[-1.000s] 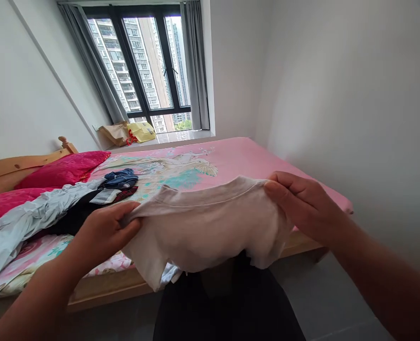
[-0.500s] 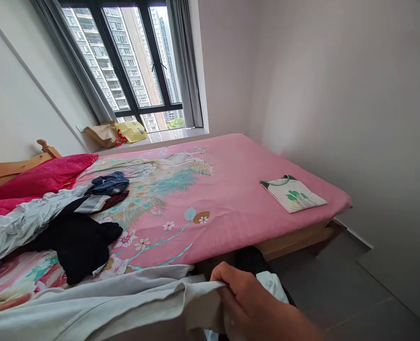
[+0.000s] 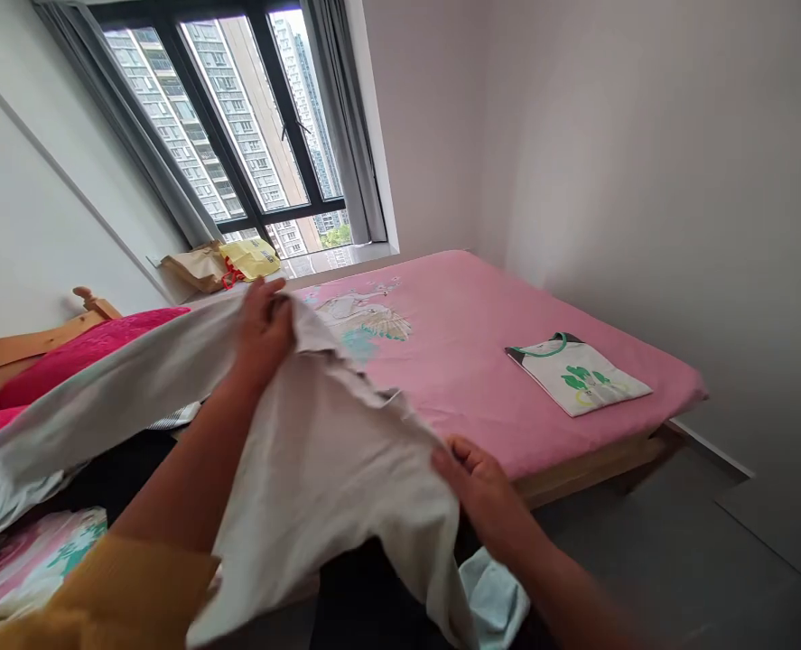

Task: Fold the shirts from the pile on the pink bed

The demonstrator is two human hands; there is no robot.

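Observation:
A light grey long-sleeved shirt hangs spread in the air between my two hands, above the near side of the bed. My left hand pinches its upper edge near a shoulder, and a long sleeve trails off to the left. Gripped in my right hand is the garment's other upper edge, lower and to the right. On the pink bed sheet, a folded white T-shirt with a green collar and green leaf print lies near the foot end.
Dark clothes and a pale rumpled cloth lie at the left, partly hidden by the shirt. Red pillows rest by the wooden headboard. Bags stand on the windowsill. A pale blue cloth sits low by my right arm.
My left hand has come into view, holding the grey shirt up. The shirt has been raised and spread out. My right hand has moved up and slightly right with its edge.

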